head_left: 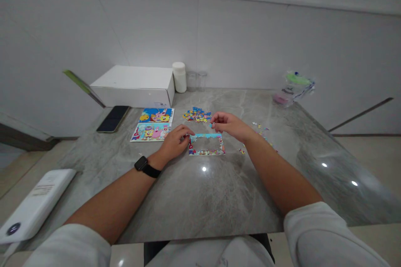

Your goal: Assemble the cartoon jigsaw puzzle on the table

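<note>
A partly assembled jigsaw puzzle [206,152] lies flat on the grey table, its edge pieces joined into a rectangular ring with bare tabletop inside. My left hand [175,142], wearing a black watch, rests at the ring's upper left corner, fingers stretched out and holding nothing. Just above the ring's top edge, my right hand [230,126] pinches a small light-blue puzzle piece [211,125]. Behind the ring sits a pile of loose puzzle pieces [196,114]. Two printed cartoon picture cards, an upper one [153,115] and a lower one [145,132], lie left of my left hand.
Scattered pieces [258,126] lie around my right forearm. A black phone [113,119], a white box [134,81], a white bottle [179,77] and two clear glasses [202,81] stand or lie farther back. A plastic bag [294,88] is at back right, a white power bank [39,200] at left.
</note>
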{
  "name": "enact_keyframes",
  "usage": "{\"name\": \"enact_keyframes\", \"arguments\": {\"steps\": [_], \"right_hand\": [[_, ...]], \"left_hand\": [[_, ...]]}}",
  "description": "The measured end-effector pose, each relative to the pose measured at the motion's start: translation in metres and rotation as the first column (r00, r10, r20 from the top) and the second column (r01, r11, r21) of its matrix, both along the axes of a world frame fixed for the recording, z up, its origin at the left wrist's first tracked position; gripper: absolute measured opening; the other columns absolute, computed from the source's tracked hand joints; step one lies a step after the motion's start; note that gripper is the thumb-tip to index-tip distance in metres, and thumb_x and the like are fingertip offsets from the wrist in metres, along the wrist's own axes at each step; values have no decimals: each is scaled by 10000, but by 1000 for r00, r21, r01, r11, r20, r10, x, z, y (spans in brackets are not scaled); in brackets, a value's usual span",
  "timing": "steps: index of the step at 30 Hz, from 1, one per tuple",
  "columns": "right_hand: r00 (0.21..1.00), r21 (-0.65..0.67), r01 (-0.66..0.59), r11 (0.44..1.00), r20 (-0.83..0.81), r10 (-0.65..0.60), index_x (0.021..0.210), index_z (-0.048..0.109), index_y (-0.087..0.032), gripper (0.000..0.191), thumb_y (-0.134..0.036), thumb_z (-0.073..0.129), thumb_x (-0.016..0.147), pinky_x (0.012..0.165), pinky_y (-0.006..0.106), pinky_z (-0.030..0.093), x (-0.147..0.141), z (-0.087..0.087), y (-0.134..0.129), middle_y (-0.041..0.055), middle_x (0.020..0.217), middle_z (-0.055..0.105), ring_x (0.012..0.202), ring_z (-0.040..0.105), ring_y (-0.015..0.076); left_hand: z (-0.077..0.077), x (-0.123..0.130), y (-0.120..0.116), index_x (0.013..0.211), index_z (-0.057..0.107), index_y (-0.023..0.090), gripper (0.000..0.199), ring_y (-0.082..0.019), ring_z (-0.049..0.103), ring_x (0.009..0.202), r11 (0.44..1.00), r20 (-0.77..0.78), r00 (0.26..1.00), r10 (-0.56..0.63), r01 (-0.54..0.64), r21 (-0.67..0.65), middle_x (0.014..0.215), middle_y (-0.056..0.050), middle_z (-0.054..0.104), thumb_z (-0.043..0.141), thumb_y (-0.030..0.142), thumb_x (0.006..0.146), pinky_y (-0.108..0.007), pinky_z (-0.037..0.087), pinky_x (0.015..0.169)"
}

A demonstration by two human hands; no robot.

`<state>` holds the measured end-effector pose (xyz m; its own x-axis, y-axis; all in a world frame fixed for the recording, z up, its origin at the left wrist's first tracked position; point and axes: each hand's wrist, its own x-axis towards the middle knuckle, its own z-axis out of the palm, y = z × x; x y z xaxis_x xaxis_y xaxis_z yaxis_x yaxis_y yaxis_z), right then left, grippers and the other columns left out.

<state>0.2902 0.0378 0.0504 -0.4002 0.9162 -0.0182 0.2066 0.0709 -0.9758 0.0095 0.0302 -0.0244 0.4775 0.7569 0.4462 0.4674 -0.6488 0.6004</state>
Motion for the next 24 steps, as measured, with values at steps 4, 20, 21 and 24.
{"name": "enact_keyframes", "arguments": {"steps": [4,20,21,24], "right_hand": [[999,-25,42,999,-18,-42,944,688,-202,385,-445,868,707,625,245,440,-1,-22,1,-41,736,639,654,553,108],[999,-76,-33,997,-28,31,961,723,-190,383,-367,893,666,761,278,508,-8,-50,2,-7,832,718,771,648,134],[999,-69,-32,997,-20,31,962,723,-189,374,-362,882,671,758,280,508,-9,-50,2,-7,827,716,765,646,135],[999,-18,-27,999,28,27,961,728,-188,329,-359,840,703,736,282,502,-12,-51,-1,-6,815,709,742,630,137]], "left_hand": [[1,0,0,1070,749,218,264,-202,664,979,1000,6,1000,-10,10,0,1051,-66,687,520,139,964,-358,540,884],[2,2,-1,1064,746,207,228,-192,646,917,1000,32,999,14,-13,-21,1030,-69,686,553,147,959,-338,529,799],[2,2,-1,1066,747,205,226,-191,644,913,1000,32,999,14,-14,-17,1031,-69,685,554,150,963,-337,527,796],[2,2,-2,1071,750,206,208,-189,643,904,1000,25,1000,17,-17,-11,1033,-70,686,571,176,970,-333,525,785]]}}
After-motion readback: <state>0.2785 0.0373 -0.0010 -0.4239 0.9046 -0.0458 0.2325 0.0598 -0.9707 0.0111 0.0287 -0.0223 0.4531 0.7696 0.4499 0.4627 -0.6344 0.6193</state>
